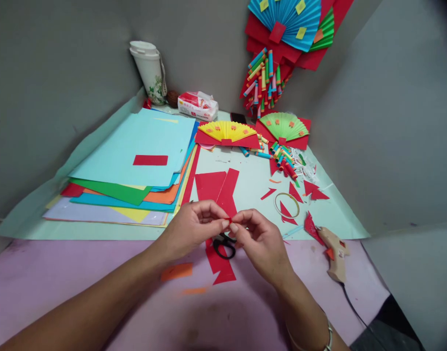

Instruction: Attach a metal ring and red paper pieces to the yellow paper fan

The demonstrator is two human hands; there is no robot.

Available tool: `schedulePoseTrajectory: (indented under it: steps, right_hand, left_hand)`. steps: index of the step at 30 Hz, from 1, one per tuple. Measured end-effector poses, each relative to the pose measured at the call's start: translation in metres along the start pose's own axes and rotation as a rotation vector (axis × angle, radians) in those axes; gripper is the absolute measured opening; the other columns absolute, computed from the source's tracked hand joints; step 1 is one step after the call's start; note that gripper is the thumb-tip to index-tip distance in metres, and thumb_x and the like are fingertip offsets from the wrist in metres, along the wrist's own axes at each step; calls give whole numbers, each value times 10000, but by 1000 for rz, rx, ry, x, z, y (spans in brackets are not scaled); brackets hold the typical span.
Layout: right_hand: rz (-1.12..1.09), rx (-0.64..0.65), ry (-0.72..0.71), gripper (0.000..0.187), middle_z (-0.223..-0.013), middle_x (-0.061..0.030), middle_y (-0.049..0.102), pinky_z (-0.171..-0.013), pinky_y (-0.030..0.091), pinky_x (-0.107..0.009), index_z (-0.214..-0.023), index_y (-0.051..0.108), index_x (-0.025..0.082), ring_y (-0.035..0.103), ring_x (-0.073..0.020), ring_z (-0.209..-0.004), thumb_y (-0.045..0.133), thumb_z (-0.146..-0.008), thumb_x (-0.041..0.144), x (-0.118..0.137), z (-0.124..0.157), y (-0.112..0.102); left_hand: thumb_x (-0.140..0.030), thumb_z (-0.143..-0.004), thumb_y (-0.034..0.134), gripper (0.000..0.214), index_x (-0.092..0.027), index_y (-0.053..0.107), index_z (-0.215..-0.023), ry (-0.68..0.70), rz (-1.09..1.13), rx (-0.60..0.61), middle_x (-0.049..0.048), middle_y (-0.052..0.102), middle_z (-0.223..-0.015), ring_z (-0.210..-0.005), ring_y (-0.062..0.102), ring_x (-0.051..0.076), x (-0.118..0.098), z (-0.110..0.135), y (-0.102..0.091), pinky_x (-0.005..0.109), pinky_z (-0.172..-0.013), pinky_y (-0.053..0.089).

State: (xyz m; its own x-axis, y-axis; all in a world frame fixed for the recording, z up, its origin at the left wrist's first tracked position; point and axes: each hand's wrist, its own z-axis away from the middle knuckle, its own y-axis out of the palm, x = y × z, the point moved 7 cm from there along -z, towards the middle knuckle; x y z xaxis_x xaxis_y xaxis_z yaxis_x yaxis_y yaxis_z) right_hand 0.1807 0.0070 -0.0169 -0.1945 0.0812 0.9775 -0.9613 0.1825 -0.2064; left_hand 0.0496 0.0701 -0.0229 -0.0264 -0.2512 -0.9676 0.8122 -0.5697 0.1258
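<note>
Between my two hands is a small piece of red paper (229, 220), mostly covered by the fingertips. My left hand (194, 222) pinches its left side with thumb and fingers. On the other side my right hand (258, 239) pinches it the same way. Black-handled scissors (224, 247) lie below the hands, their upper part hidden. Red paper offcuts (221, 265) with a notched end lie under the scissors, and larger red paper pieces (211, 185) spread out beyond the hands. Nearer to me are an orange paper strip (177, 271) and a thinner orange sliver (194, 291).
Coloured paper sheets (132, 136) are stacked at left. A hot glue gun (336, 253) with a cord lies at right, near a tape roll (287, 205) and red scraps. Farther back are a yellow paper fan (227, 130), a green paper fan (284, 126), a tissue pack (197, 106) and a white cup (148, 70).
</note>
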Motion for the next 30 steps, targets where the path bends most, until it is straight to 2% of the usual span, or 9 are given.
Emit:
schedulePoseTrajectory:
  steps: [7, 15, 24, 30]
  right_hand:
    - [1, 7, 8, 75, -770, 7, 640, -545, 455, -230, -873, 612, 209, 561, -115, -613, 608, -840, 276, -1, -1, 1]
    - [-6, 26, 5, 63, -724, 10, 618, -531, 450, -225, -844, 598, 201, 586, -126, -628, 596, -842, 265, -2, 0, 2]
    - [-19, 31, 38, 67, -669, 20, 595, -532, 438, -231, -810, 576, 197, 549, -118, -578, 583, -838, 258, -4, 0, 5]
    - [-32, 39, 57, 61, -639, 32, 584, -531, 432, -229, -797, 573, 197, 529, -109, -552, 583, -832, 246, -3, 1, 6]
  left_hand:
    - [-243, -740, 742, 122, -164, 658, -779, 46, -56, -44, -13, 693, -732, -700, 639, 118, -3, 1, 0, 212, -656, 491]
    - [-224, -767, 703, 84, -164, 648, -787, 87, -108, -18, -20, 677, -733, -693, 626, 107, -5, 2, 3, 197, -640, 486]
    - [-185, -768, 658, 49, -164, 614, -775, 108, -214, -36, -26, 644, -716, -685, 613, 112, -12, 6, 7, 205, -634, 481]
    - [-180, -813, 600, 14, -174, 588, -810, 173, -205, 42, -17, 638, -761, -737, 617, 127, -14, 8, 10, 228, -679, 487]
